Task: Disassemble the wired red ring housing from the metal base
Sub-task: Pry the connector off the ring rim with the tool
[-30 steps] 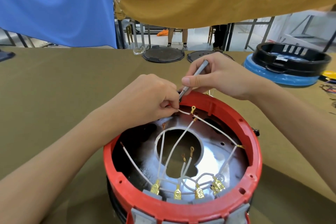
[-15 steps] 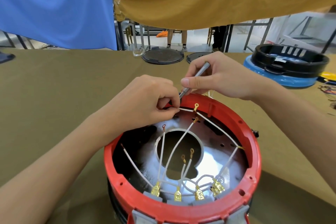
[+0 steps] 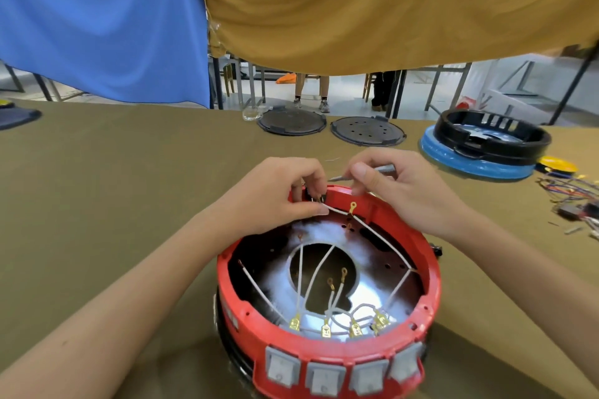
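The red ring housing (image 3: 431,288) sits on the table in front of me, with grey switches along its near side. Inside it lies the shiny metal base (image 3: 369,288) with a round hole, crossed by several white wires (image 3: 377,235) ending in gold terminals. My left hand (image 3: 278,194) pinches the end of a white wire at the ring's far inner wall. My right hand (image 3: 402,188) grips a thin grey metal tool (image 3: 382,169), held nearly level just above the far rim with its tip pointing left toward my left fingers.
Two dark round lids (image 3: 291,121) (image 3: 368,131) lie at the table's far edge. A black ring on a blue base (image 3: 486,146) stands at the far right, with a yellow disc (image 3: 557,165) and loose coloured wires (image 3: 573,201) beside it. Blue and tan cloths hang behind.
The tool has swung from steeply slanted into the ring to nearly level above the rim. My left hand keeps its pinch on the wire end. The view has pulled back.
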`<act>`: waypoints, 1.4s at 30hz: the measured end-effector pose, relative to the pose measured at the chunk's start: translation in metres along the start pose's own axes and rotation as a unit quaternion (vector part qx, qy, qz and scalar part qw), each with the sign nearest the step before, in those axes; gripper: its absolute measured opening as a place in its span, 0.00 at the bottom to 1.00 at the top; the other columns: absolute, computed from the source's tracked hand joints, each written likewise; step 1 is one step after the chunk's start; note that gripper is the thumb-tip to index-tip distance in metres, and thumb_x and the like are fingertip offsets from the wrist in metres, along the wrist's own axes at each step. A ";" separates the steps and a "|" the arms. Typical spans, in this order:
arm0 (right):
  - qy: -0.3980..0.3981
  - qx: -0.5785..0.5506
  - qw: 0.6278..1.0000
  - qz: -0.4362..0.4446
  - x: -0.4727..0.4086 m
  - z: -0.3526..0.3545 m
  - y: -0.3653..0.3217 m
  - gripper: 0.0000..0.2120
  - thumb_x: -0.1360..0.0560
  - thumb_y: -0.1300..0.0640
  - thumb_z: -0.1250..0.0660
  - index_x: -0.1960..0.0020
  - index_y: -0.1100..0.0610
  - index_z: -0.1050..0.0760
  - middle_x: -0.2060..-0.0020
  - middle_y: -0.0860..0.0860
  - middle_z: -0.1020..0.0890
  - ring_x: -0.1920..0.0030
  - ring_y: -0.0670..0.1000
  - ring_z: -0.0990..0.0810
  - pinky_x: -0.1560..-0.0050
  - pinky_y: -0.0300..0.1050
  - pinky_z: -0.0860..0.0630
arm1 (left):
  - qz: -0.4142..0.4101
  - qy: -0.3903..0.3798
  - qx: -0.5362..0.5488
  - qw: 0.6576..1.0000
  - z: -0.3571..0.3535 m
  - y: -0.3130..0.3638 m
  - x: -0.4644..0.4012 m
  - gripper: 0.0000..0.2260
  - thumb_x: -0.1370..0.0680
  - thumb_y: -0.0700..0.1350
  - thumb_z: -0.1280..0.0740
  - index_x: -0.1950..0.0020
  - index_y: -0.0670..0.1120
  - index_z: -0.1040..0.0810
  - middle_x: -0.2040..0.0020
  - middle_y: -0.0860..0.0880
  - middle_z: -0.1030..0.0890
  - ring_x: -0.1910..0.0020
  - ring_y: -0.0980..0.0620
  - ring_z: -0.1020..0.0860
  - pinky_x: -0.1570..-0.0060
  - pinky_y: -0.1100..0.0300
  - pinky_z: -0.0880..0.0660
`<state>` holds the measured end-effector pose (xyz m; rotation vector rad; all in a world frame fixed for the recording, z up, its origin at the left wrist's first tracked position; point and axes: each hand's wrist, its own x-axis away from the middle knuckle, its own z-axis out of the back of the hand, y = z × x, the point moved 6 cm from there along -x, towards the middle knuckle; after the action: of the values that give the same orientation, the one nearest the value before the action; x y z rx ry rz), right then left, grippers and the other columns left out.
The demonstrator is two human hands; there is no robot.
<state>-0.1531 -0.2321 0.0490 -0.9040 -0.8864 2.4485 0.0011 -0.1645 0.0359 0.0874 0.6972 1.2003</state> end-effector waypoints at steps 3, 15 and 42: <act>0.007 -0.022 1.000 -0.012 0.014 -0.002 -0.004 0.12 0.18 0.55 0.38 0.55 0.58 0.19 0.66 0.51 0.18 0.62 0.45 0.20 0.55 0.35 0.27 | 0.013 -0.029 0.019 0.999 -0.002 0.001 0.000 0.12 0.31 0.44 0.21 0.51 0.50 0.21 0.59 0.57 0.18 0.65 0.56 0.22 0.63 0.71 0.30; -0.020 0.096 0.995 -0.024 0.028 -0.013 -0.017 0.12 0.29 0.58 0.24 0.60 0.49 0.27 0.63 0.47 0.18 0.59 0.47 0.20 0.49 0.56 0.22 | 0.176 -0.010 0.094 0.980 0.023 -0.032 0.040 0.16 0.23 0.44 0.30 0.36 0.54 0.25 0.39 0.58 0.22 0.42 0.63 0.24 0.45 0.66 0.24; -0.070 0.066 0.995 -0.039 -0.005 -0.011 0.012 0.15 0.27 0.65 0.27 0.56 0.48 0.29 0.54 0.42 0.16 0.45 0.42 0.19 0.43 0.53 0.20 | 0.364 0.074 0.164 0.914 0.021 -0.043 0.069 0.09 0.22 0.43 0.34 0.43 0.52 0.22 0.58 0.49 0.22 0.67 0.51 0.25 0.62 0.53 0.24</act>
<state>-0.1435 -0.2389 0.0372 -0.6467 -0.7788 2.4919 0.0608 -0.1150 0.0039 0.5846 1.0462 1.8002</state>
